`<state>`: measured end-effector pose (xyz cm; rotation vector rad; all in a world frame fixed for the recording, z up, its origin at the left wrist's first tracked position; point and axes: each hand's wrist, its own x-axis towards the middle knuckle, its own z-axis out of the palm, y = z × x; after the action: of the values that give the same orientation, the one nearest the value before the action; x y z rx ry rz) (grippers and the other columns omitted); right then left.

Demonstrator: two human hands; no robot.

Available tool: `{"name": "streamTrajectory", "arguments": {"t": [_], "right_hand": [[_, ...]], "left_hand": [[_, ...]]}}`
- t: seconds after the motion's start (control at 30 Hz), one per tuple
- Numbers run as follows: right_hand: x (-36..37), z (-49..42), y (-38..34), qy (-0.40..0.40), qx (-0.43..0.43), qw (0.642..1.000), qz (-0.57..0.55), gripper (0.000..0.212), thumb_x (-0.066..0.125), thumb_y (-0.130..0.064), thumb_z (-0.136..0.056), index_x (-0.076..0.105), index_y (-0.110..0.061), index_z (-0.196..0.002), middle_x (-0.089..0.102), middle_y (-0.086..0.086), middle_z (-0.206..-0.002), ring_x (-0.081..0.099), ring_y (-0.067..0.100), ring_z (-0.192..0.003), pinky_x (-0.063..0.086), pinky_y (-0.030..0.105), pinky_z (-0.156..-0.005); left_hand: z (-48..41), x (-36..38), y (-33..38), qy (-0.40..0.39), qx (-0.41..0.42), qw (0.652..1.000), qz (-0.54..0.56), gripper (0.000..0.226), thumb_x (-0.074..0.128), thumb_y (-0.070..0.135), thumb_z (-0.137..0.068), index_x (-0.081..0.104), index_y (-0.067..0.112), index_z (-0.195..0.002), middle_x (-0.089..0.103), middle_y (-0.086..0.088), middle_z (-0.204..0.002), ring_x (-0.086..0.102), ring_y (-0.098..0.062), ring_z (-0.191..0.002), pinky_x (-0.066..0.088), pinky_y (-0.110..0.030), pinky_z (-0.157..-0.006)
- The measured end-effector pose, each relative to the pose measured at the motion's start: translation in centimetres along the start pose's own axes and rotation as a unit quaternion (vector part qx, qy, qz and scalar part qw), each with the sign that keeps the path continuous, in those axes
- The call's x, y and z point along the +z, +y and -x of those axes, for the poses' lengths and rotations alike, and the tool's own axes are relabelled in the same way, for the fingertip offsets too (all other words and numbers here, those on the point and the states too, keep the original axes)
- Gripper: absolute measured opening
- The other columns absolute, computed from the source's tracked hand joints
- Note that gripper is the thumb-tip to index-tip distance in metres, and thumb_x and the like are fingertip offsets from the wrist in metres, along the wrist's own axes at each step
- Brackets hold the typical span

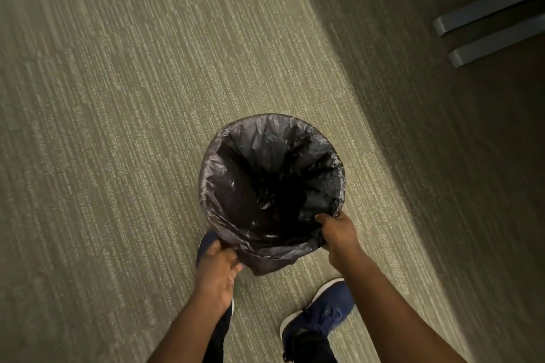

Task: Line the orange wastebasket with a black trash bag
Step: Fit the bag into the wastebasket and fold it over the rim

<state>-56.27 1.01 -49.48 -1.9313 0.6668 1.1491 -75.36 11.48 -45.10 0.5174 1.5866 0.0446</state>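
Observation:
A black trash bag point(265, 174) lines a round wastebasket standing on the carpet at the centre of the head view. The bag is folded over the whole rim and hangs down the near side, so none of the orange basket shows. My left hand point(219, 267) grips the bag's overhang at the near-left of the rim. At the near-right of the rim my right hand point(336, 233) pinches the bag, its fingers curled over the edge.
Striped beige carpet point(132, 112) covers the floor. My blue shoes point(321, 312) stand just behind the basket. Two grey furniture feet point(486, 29) lie on the shadowed carpet at the upper right.

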Motion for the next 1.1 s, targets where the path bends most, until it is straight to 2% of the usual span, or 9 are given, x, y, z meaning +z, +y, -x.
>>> {"name": "streamTrajectory", "arguments": {"t": [0.13, 0.33, 0.43, 0.53, 0.63, 0.7, 0.8, 0.97, 1.1], "right_hand": [[-2.5, 3.0, -2.1, 0.009, 0.043, 0.995, -0.085, 0.018, 0.055, -0.002, -0.094, 0.058, -0.019, -0.09, 0.067, 0.007, -0.088, 0.065, 0.025, -0.074, 0.05, 0.025, -0.042], [-6.5, 8.1, -6.8, 0.0, 0.051, 0.976, -0.211, 0.028, 0.05, 0.006, -0.093, 0.061, -0.01, -0.113, 0.068, 0.015, -0.096, 0.064, 0.032, -0.077, 0.056, 0.04, -0.062], [-9.0, 10.6, -9.3, -0.008, 0.037, 0.972, -0.233, 0.034, 0.048, 0.006, -0.093, 0.061, -0.007, -0.121, 0.069, 0.016, -0.1, 0.065, 0.033, -0.081, 0.058, 0.039, -0.059], [-11.8, 13.1, -11.6, -0.015, 0.041, 0.967, -0.252, 0.029, 0.049, 0.005, -0.094, 0.06, -0.01, -0.116, 0.068, 0.012, -0.088, 0.063, 0.027, -0.072, 0.054, 0.029, -0.038], [-14.3, 15.3, -13.3, -0.032, 0.05, 0.962, -0.268, 0.02, 0.05, 0.004, -0.095, 0.061, -0.01, -0.104, 0.069, 0.01, -0.085, 0.064, 0.026, -0.071, 0.053, 0.026, -0.035], [-15.8, 16.3, -14.1, -0.039, 0.054, 0.958, -0.278, 0.017, 0.051, 0.003, -0.095, 0.061, -0.01, -0.096, 0.07, 0.012, -0.085, 0.066, 0.026, -0.07, 0.052, 0.027, -0.035], [-18.0, 17.4, -15.2, -0.034, 0.051, 0.95, -0.305, 0.015, 0.052, 0.003, -0.095, 0.062, -0.005, -0.102, 0.07, 0.014, -0.085, 0.066, 0.028, -0.07, 0.054, 0.029, -0.036], [-21.2, 17.8, -16.4, -0.007, 0.024, 0.939, -0.344, 0.024, 0.053, 0.006, -0.094, 0.061, -0.004, -0.114, 0.07, 0.013, -0.086, 0.066, 0.027, -0.073, 0.057, 0.03, -0.038], [-22.7, 17.1, -17.5, 0.019, 0.022, 0.936, -0.351, 0.023, 0.053, 0.006, -0.094, 0.06, -0.003, -0.114, 0.068, 0.015, -0.088, 0.065, 0.028, -0.075, 0.057, 0.031, -0.039]], "left_hand": [[3.3, 1.2, 1.8, -0.063, 0.039, 0.99, -0.123, 0.041, 0.053, -0.008, -0.093, 0.062, 0.02, -0.123, 0.074, -0.003, -0.117, 0.067, -0.024, -0.112, 0.051, -0.047, -0.095], [10.3, 5.3, 3.7, -0.178, 0.107, 0.956, -0.206, 0.036, 0.065, 0.002, -0.092, 0.062, 0.026, -0.118, 0.077, 0.02, -0.104, 0.071, 0.0, -0.101, 0.054, -0.015, -0.079], [13.2, 8.0, 4.4, -0.108, 0.182, 0.953, -0.217, 0.017, 0.068, 0.011, -0.094, 0.07, 0.022, -0.107, 0.08, 0.011, -0.095, 0.075, -0.011, -0.092, 0.058, -0.018, -0.07], [15.7, 10.1, 5.3, -0.026, 0.246, 0.925, -0.288, 0.011, 0.069, 0.017, -0.094, 0.073, 0.011, -0.103, 0.079, -0.005, -0.094, 0.074, -0.025, -0.091, 0.059, -0.043, -0.084], [18.6, 12.6, 6.1, 0.058, 0.297, 0.894, -0.329, 0.009, 0.069, 0.019, -0.092, 0.072, 0.01, -0.093, 0.072, -0.008, -0.092, 0.068, -0.027, -0.088, 0.052, -0.039, -0.079], [20.9, 14.9, 6.6, 0.063, 0.283, 0.917, -0.274, 0.006, 0.066, 0.011, -0.092, 0.071, 0.014, -0.091, 0.071, -0.004, -0.084, 0.066, -0.025, -0.079, 0.048, -0.035, -0.071], [23.5, 18.5, 7.7, -0.008, 0.151, 0.989, -0.006, 0.021, 0.051, -0.008, -0.092, 0.062, 0.009, -0.092, 0.062, -0.008, -0.067, 0.053, -0.021, -0.057, 0.043, -0.032, -0.053], [25.8, 21.0, 8.7, -0.128, 0.035, 0.969, 0.208, 0.02, 0.046, 0.01, -0.096, 0.065, 0.004, -0.098, 0.068, -0.015, -0.088, 0.064, -0.029, -0.087, 0.052, -0.041, -0.076], [25.8, 22.6, 8.5, -0.181, 0.048, 0.962, 0.201, 0.039, 0.064, 0.037, -0.09, 0.067, 0.008, -0.116, 0.072, -0.014, -0.102, 0.066, -0.029, -0.103, 0.053, -0.043, -0.09]]}}
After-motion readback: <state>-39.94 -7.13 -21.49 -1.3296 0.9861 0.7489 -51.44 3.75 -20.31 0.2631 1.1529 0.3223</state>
